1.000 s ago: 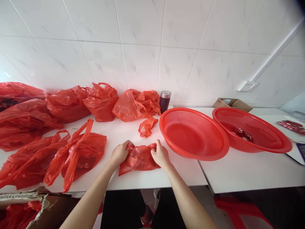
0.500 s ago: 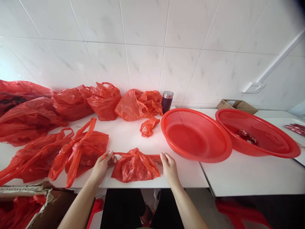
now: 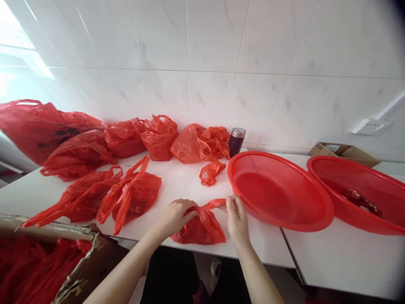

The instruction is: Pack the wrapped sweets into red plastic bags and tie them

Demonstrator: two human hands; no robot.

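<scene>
A small red plastic bag (image 3: pixel 205 228) with dark contents sits near the front edge of the white table (image 3: pixel 186 190). My right hand (image 3: pixel 236 215) pinches one of its handles, stretched out to the right. Over the bag's upper left side lies my left hand (image 3: pixel 179 217), its fingers curled at the gathered neck; what they hold there is hidden. Left of my hands stands a tied red bag (image 3: pixel 139 198) with long handle ends, and beside it another red bag (image 3: pixel 85 198). A small crumpled red bag (image 3: pixel 211 172) lies behind the one between my hands.
Several filled red bags (image 3: pixel 160 137) line the wall, with a dark tumbler (image 3: pixel 236 142) at their right. Two red baskets (image 3: pixel 272 194) (image 3: pixel 363 190) stand at the right, before an open cardboard box (image 3: pixel 344 153). Another box (image 3: pixel 91 249) of red bags is at front left.
My left hand has moved from the stretched left handle in to the bag's neck. My right hand still grips the right handle. The camera view has shifted left.
</scene>
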